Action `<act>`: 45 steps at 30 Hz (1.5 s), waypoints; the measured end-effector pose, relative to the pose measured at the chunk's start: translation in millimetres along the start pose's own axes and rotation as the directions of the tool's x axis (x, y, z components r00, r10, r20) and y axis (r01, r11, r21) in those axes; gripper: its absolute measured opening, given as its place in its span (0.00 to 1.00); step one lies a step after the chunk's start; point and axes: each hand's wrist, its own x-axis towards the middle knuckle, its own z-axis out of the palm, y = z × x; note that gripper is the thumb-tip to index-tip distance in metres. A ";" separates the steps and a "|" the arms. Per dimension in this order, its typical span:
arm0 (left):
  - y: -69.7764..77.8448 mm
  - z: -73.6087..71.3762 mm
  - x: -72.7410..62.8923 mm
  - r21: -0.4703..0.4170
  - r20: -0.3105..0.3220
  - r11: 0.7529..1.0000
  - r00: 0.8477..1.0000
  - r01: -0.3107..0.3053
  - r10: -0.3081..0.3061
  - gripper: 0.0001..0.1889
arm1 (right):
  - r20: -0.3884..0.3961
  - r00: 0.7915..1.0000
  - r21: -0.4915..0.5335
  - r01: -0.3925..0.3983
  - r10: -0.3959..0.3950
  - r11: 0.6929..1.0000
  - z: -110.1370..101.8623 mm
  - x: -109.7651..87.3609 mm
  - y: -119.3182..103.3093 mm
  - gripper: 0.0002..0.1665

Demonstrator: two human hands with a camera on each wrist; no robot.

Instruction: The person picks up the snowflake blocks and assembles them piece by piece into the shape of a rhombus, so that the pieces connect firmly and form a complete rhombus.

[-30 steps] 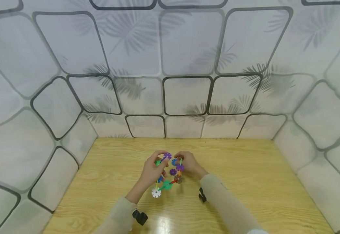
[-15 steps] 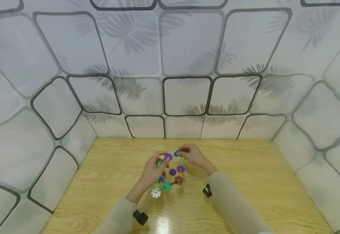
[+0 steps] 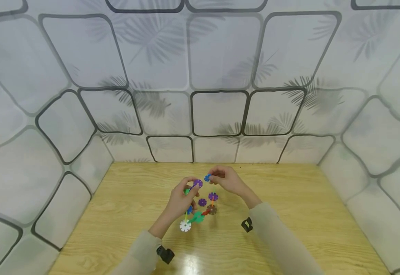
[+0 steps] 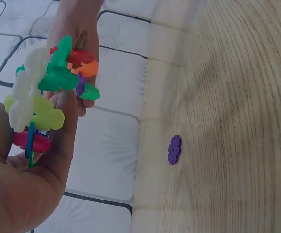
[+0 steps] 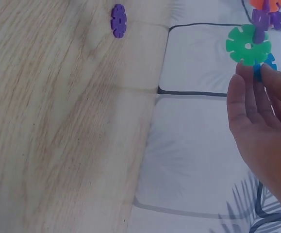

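My left hand (image 3: 180, 198) grips a chain of interlocked snowflake discs, its thumb and fingers around one end near a purple disc (image 3: 198, 183). The chain curves through a white disc (image 3: 185, 225), a green disc (image 3: 198, 217), a brown disc (image 3: 211, 209) and another purple disc (image 3: 213, 196). My right hand (image 3: 231, 181) pinches a small blue disc (image 3: 207, 178) above the chain's far end. In the right wrist view the blue disc meets the edge of a bright green disc (image 5: 238, 48); whether they are slotted together I cannot tell. Fingers hide part of the left-held end.
A loose purple disc (image 4: 174, 149) lies on the wooden table (image 3: 289, 214) beneath the raised chain. Patterned fabric walls (image 3: 220, 114) enclose the table at the back and on both sides.
My right hand has moved up and away from me, turning as it went, with the blue disc between its fingertips. The left hand and the chain have stayed almost still.
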 end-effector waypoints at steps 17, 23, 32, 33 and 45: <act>-0.1 -0.4 2.1 -0.015 0.038 1.000 0.999 -0.016 0.016 0.19 | 0.025 0.996 0.013 0.090 -0.090 0.996 -2.0 -3.6 -13.8 0.10; 0.1 -0.4 1.7 -0.010 0.059 1.000 0.998 -0.027 0.028 0.20 | 0.033 0.996 -0.010 0.087 -0.086 0.996 -3.7 -5.8 -20.1 0.11; -1.0 -0.8 1.9 -0.019 0.090 0.999 0.995 -0.040 0.041 0.20 | 0.018 0.997 -0.027 0.072 -0.072 0.997 -5.0 -4.6 -15.9 0.12; -1.0 -0.8 1.8 -0.019 0.092 0.999 0.995 -0.040 0.042 0.20 | 0.017 0.997 -0.027 0.075 -0.074 0.997 -4.9 -4.4 -15.1 0.12; -2.9 -1.3 2.9 -0.012 0.110 0.999 0.993 -0.046 0.047 0.20 | 0.019 0.994 -0.066 0.108 -0.107 0.992 -4.5 -3.3 -10.8 0.12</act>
